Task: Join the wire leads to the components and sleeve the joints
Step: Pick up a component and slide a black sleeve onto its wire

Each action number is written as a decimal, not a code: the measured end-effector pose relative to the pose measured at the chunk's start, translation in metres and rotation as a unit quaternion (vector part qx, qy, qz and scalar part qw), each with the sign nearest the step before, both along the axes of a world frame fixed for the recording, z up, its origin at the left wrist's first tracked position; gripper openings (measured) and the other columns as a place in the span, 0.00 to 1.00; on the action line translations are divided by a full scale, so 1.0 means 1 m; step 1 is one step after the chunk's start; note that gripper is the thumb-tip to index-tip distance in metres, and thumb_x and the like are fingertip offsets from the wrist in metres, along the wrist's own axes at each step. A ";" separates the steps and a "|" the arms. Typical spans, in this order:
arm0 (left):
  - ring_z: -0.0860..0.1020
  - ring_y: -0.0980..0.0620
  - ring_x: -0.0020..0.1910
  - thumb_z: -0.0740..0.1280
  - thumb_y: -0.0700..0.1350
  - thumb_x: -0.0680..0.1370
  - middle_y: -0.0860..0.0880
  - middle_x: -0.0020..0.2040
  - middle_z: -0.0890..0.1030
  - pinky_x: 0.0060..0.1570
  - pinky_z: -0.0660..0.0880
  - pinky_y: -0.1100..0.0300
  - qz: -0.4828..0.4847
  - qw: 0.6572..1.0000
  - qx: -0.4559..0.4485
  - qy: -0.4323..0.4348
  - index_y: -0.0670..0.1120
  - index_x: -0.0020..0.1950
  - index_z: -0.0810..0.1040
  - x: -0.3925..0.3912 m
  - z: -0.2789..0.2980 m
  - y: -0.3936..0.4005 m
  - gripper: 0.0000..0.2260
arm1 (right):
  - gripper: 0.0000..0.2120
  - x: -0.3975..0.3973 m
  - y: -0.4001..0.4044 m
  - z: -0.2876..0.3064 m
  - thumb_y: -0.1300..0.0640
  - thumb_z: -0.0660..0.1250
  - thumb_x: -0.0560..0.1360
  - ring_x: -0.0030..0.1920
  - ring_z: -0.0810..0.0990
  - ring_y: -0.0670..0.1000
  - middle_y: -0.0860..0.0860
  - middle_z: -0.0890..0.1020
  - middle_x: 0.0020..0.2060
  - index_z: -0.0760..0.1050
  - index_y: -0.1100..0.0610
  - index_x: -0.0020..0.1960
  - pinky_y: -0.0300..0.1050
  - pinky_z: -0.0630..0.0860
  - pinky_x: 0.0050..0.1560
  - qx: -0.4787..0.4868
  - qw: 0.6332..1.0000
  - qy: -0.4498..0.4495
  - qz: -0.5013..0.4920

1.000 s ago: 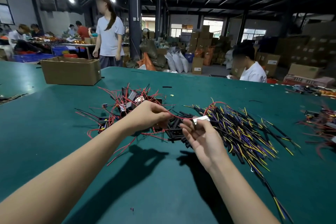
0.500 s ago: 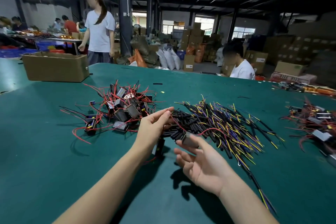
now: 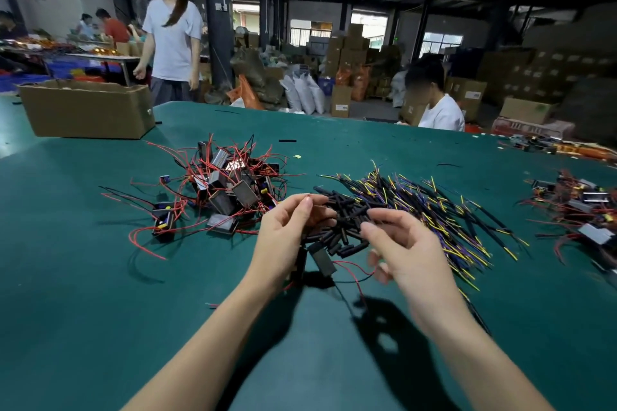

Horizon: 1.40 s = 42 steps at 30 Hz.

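- Head view: the left hand (image 3: 287, 227) is raised over the middle of the green worktop (image 3: 83, 294), thumb and forefinger pinched on what looks like a bare wire tip; I cannot tell which lead it belongs to.
- Below that hand hangs a small black component (image 3: 322, 259), tilted, its red lead (image 3: 354, 272) looping right toward the right hand (image 3: 404, 250).
- The right hand has its fingers loosely curled and, as far as shows, holds nothing; its lower fingers are blurred where the red lead passes.
- The heap of black sleeves (image 3: 337, 220) lies just beyond and between both hands, the short tubes pointing mostly left-right; the right hand's fingertips are nearer it, so a sleeve is probably that hand's next pick.
- The pile of yellow-and-purple wire leads (image 3: 444, 207) spreads toward the right edge, strands running from far-left to near-right.
- The pile of components with red wires (image 3: 227, 187) sits left of centre.
- A cardboard box (image 3: 86, 108) stands at the far left corner; more assemblies (image 3: 581, 210) lie at the right edge.
- Around it, a dim warehouse with stacked cartons and other people.
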<state>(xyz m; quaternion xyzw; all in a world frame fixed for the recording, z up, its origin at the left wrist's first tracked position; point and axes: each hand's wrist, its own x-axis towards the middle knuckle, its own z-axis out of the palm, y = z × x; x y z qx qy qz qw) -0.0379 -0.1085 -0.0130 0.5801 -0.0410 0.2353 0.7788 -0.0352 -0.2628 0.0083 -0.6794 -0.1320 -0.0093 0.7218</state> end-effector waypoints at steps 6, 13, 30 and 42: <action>0.82 0.51 0.43 0.58 0.39 0.82 0.43 0.42 0.84 0.48 0.78 0.62 -0.014 0.999 0.051 0.002 0.41 0.50 0.79 -0.004 0.001 0.001 0.10 | 0.05 0.011 0.013 -0.012 0.62 0.72 0.73 0.29 0.76 0.42 0.47 0.83 0.33 0.82 0.52 0.44 0.31 0.69 0.28 -0.094 0.988 -0.118 -0.035; 0.82 0.56 0.40 0.57 0.39 0.82 0.49 0.39 0.83 0.47 0.78 0.66 0.070 0.997 -0.033 0.010 0.42 0.52 0.79 -0.003 0.018 0.031 0.10 | 0.07 0.028 0.010 0.007 0.61 0.69 0.74 0.31 0.77 0.48 0.51 0.82 0.30 0.80 0.54 0.38 0.41 0.73 0.36 -0.194 0.963 -0.172 -0.068; 0.63 0.58 0.25 0.63 0.38 0.80 0.52 0.26 0.69 0.28 0.61 0.65 0.049 0.902 0.427 0.038 0.44 0.44 0.81 -0.007 0.008 0.040 0.09 | 0.14 0.034 0.037 -0.036 0.59 0.70 0.74 0.24 0.74 0.43 0.47 0.80 0.26 0.76 0.52 0.30 0.34 0.68 0.26 -0.299 0.953 -0.030 0.042; 0.78 0.59 0.33 0.64 0.37 0.79 0.52 0.33 0.80 0.38 0.72 0.67 0.035 0.903 0.426 0.050 0.45 0.47 0.74 0.011 -0.024 0.016 0.04 | 0.06 0.044 0.021 -0.054 0.58 0.73 0.72 0.36 0.77 0.34 0.43 0.82 0.37 0.80 0.53 0.49 0.26 0.69 0.41 -0.244 0.961 -0.126 -0.030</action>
